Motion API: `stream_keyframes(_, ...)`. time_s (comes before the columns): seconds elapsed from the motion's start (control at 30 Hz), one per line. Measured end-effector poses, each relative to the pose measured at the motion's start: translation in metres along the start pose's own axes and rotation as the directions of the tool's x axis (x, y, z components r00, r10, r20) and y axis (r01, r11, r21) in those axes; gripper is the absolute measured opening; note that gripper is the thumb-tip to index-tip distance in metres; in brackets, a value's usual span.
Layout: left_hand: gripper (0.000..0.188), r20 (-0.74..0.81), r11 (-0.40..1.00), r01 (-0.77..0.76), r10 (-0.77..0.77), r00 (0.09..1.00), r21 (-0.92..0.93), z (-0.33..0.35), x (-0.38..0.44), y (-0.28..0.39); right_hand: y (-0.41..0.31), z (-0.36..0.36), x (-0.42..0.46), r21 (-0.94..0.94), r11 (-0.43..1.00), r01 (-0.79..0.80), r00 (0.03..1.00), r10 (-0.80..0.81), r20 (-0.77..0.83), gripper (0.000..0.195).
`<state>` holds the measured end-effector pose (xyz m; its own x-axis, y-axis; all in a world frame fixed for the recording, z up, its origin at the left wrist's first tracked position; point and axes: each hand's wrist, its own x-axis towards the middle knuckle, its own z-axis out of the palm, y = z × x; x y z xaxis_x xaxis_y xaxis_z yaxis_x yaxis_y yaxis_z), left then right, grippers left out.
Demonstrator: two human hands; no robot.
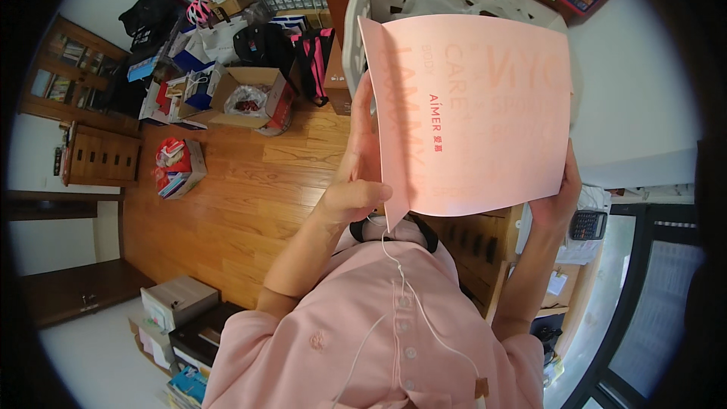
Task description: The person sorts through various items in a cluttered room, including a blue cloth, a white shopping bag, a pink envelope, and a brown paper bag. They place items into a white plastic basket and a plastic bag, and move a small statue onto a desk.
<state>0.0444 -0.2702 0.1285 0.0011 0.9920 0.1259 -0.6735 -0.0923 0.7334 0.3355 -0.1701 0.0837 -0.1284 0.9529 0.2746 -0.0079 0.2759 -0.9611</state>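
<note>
A pink paper packaging piece (488,125), perhaps a flat bag or folder, is held up before my chest. It bears printed writing, including the maker's name Aimer. A crease runs down its left side, where a narrow panel bends away. My left hand (353,184) grips that left edge, thumb near the lower corner and fingers behind the panel. At the right edge, my right hand (555,193) holds the lower corner, with most of its fingers hidden behind the paper. Just beyond it stands a white plastic crate (356,11) containing translucent plastic bags (440,1).
Open cardboard boxes (278,91), bags and a pink helmet (199,11) crowd the far left. A small filled box (196,162) stands on the wooden floor (238,204). To the right, a calculator (588,225) lies on papers. White earphone cords (400,272) hang over my shirt.
</note>
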Motion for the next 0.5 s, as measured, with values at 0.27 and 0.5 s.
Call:
stream_keyframes(0.27, 0.137, -0.086, 0.992, -0.127, 0.129, 0.988, 0.023, -0.055, -0.039, 0.060, -0.022, 0.096, 0.012, 0.611, 0.717, -0.337, 0.941, 0.240, 0.237, 0.045)
stream_keyframes(0.5, 0.135, -0.270, 0.984, -0.174, 0.179, 0.946, 0.043, -0.144, -0.081, 0.089, -0.029, 0.192, 0.017, 0.516, 0.702, -0.491, 0.808, 0.147, 0.570, 0.043)
